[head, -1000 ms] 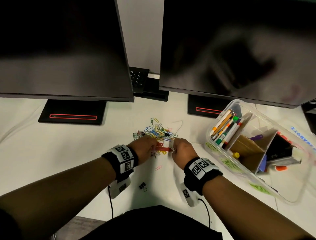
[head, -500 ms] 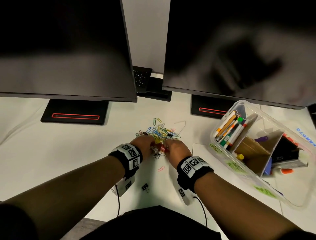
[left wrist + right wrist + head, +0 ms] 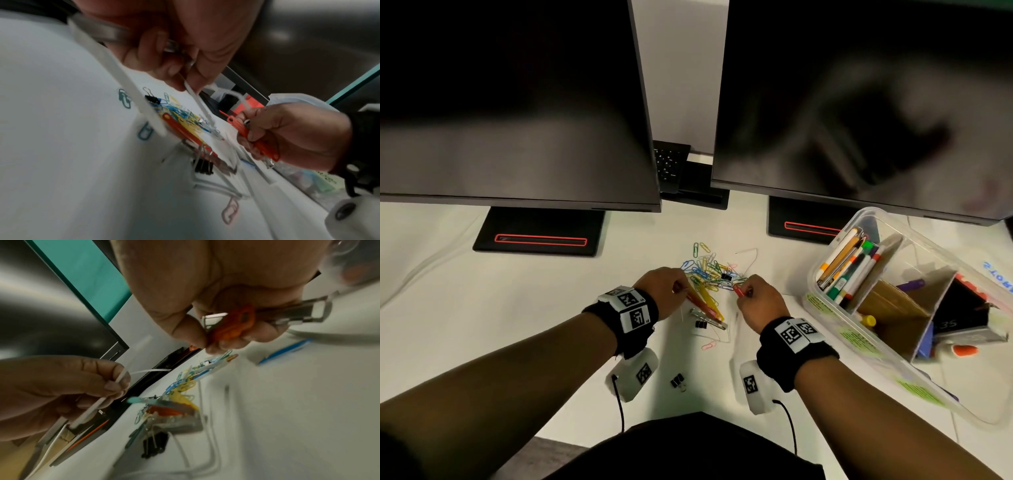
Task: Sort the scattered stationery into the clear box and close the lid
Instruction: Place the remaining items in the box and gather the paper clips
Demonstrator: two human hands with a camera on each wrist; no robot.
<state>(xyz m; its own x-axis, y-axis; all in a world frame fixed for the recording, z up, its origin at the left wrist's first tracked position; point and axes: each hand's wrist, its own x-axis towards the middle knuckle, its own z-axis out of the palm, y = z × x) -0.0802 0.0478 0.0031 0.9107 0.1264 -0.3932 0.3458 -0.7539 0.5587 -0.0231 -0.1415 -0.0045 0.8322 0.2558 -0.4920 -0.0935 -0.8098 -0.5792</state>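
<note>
White worktop (image 3: 482, 325) carries everything we see, and our landmark is the heap of coloured paper clips (image 3: 705, 270) at its middle. Behind the heap stand two dark monitors (image 3: 517, 102), a black keypad (image 3: 669, 164) showing in the gap between them. Just in front of the heap lie long red and yellow plastic strips (image 3: 705, 303) with a black binder clip (image 3: 700, 324) at their near end; a pink paper clip (image 3: 708, 345) lies a little nearer to us, and a second binder clip (image 3: 677, 381) nearer still.

Our left hand (image 3: 662, 291), at the heap's left edge, has its fingers curled, pinching a thin white strip (image 3: 197, 99). Our right hand (image 3: 758, 301), at the heap's right edge, is closed round a red plastic strip (image 3: 252, 139) together with a metal fastener piece (image 3: 298, 313).

Well to the right of the heap stands the clear box (image 3: 893, 363), lid off. Cardboard dividers (image 3: 893, 301) split it: the compartment nearest the heap holds pens and markers (image 3: 849, 267), and the far one holds a dark boxy item we cannot identify.
</note>
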